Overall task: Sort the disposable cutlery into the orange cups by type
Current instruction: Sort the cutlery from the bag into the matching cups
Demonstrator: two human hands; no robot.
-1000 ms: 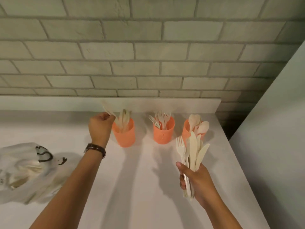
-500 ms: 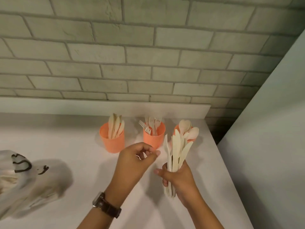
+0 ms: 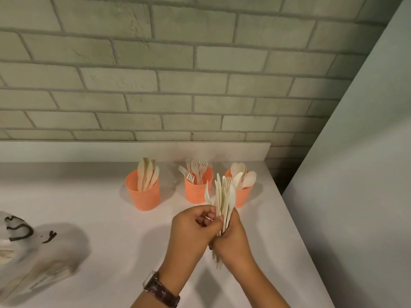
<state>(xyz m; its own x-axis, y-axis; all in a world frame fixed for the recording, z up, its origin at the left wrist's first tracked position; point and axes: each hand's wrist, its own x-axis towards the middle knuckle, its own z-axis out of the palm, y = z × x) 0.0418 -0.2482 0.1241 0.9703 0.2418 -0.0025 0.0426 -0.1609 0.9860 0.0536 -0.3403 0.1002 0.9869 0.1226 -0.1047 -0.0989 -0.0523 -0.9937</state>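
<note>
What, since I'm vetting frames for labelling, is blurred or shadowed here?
Head view: the bag is motion-blurred at left; cups, cutlery, left hand and right hand are sharp and cast soft shadows on the counter; brick lines bend at left.

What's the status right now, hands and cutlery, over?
Right hand grips cutlery bundle upright. Left hand pinches at the bundle. Knife cup, fork cup, spoon cup part-filled, behind the hands. Nothing blocking them.
</note>
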